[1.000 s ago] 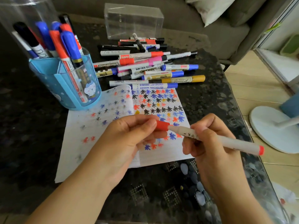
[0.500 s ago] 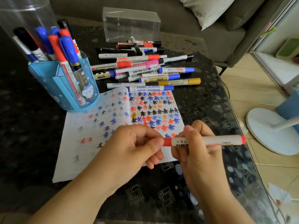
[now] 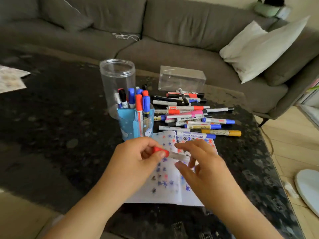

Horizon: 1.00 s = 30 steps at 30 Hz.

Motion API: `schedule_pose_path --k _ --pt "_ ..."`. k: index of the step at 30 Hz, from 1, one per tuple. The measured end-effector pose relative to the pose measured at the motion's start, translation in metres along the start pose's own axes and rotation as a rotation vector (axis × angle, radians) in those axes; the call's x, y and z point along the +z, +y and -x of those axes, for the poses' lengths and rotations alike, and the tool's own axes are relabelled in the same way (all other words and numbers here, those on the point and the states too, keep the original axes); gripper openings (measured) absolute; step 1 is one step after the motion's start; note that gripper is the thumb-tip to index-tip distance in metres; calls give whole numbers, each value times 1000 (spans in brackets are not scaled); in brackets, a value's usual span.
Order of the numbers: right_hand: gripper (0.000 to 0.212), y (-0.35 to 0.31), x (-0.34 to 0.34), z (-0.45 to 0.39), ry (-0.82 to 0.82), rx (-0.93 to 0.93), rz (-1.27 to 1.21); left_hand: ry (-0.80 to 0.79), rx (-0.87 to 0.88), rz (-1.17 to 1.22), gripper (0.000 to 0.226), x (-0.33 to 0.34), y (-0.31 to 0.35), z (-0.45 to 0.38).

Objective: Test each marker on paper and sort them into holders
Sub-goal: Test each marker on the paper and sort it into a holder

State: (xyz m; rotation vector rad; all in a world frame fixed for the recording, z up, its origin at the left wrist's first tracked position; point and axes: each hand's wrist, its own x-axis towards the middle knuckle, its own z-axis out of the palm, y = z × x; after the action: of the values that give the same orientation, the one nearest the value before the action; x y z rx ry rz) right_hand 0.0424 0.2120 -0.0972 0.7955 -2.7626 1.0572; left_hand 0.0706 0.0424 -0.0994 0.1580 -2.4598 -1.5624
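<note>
A white marker (image 3: 178,155) with a red cap is blurred in the air over the paper (image 3: 172,192), which is covered in small coloured stars. My left hand (image 3: 136,163) pinches its red capped end. My right hand (image 3: 203,166) hovers at the marker's other end with its fingers spread and its thumb and forefinger apart around the barrel. A blue holder (image 3: 131,128) with several red, blue and black markers stands just beyond my left hand. Several loose markers (image 3: 189,116) lie in a pile behind the paper.
A tall clear jar (image 3: 117,78) stands behind the blue holder, and a clear box (image 3: 182,78) sits at the table's far edge. The dark stone table (image 3: 51,118) ends at the right. A grey sofa (image 3: 172,31) and a white fan base (image 3: 309,188) surround it.
The camera has tilted up, so the sofa now shows. My right hand has loosened its grip on the marker and spread its fingers. My left hand still pinches the red end.
</note>
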Motion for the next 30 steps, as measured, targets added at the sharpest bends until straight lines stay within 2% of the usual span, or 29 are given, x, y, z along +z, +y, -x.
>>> schedule_pose_path --k 3,5,8,10,13,18,21,26,30 --pt "20 -19 21 -29 -67 -175 87 45 57 -117 4 -24 3 2" --pt "15 -29 24 -42 -60 -208 109 86 106 -191 6 -39 3 -1" --pt "6 -44 4 -59 111 -172 76 144 186 -363 24 -58 -5 -13" --pt "4 -53 -13 -73 226 -112 -38 133 193 -513 35 -64 -13 -22" --pt "11 -62 -17 -95 244 -61 -168 75 188 -617 42 -64 -20 -32" --pt "13 -55 18 -117 41 13 -148 38 144 -628 44 -57 -21 -35" --pt "14 -42 39 -121 -3 30 -106 66 172 -624 42 -54 -24 -34" --pt "16 -27 48 -106 55 53 -225 103 245 -605 35 -42 -26 -29" --pt "18 13 37 -84 155 98 -80 61 268 -598 29 -19 -31 -30"
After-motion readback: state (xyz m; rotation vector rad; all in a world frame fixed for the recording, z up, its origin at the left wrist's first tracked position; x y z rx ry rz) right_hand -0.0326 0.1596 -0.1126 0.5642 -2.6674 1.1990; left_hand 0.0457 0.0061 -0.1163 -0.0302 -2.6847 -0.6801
